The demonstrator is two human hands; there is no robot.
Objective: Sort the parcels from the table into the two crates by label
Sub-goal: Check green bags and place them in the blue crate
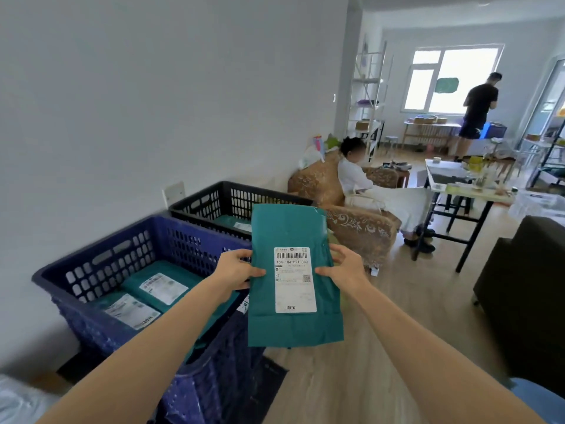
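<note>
Parcel (290, 228): flat teal mailer, held upright in the air, white label (295, 280) with barcode facing the camera.

Left hand (235, 270): grasps the parcel's left edge at mid-height, thumb across the front, fingers behind.

Right hand (345, 267): grasps the right edge at about the same height, thumb on the front beside the label, fingers curled round the back.

Blue crate (107, 261): just left of the parcel, against the wall. It holds at least two teal parcels (159, 286), laid flat with labels up. The left forearm crosses over its near rim.

Black crate (208, 200): beyond the blue crate, on the same wall. One teal parcel (232, 223) shows inside. The held parcel's upper edge overlaps its near corner in view.

Floor (382, 347): bare wood boards below and right of the parcel.

Armchair (351, 221): past the black crate, with a person seated in it.

Dark furniture (526, 286): at the right edge, well apart from the hands.
</note>
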